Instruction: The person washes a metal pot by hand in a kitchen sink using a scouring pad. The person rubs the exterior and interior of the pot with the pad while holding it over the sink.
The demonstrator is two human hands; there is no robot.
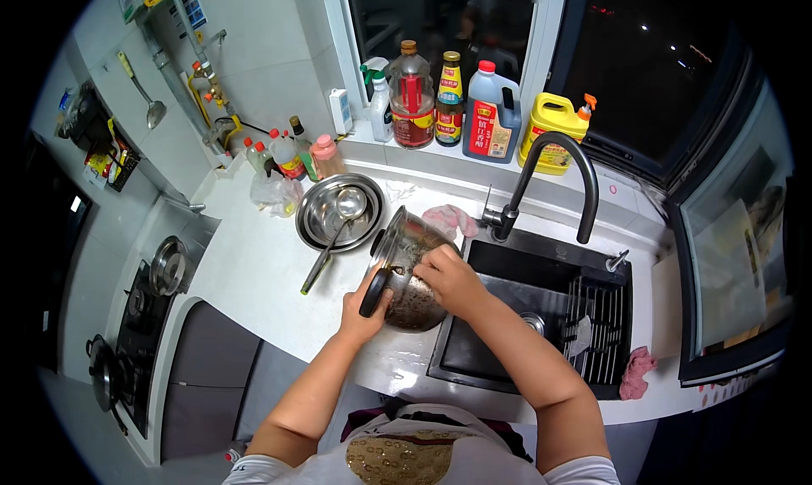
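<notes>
A steel pot (412, 303) is tipped onto its side on the white counter, at the sink's left edge. My left hand (364, 314) is closed round its black side handle. Against the pot's stained, wet-looking outer wall, the fingers of my right hand (454, 280) are curled and pressed together; whatever they may pinch is hidden. Left of the pot are nested steel bowls (308, 219), with a ladle (350, 204) lying in them, its handle over the rim. Just behind the pot lies a crumpled pink cloth (450, 220).
The black sink (499, 354) holds a wire rack (584, 316) on its right, under a dark curved faucet (584, 168). Several bottles line the sill, including a yellow jug (550, 134). A second pink cloth (636, 372) lies at the sink's right corner. A stove (135, 341) stands far left.
</notes>
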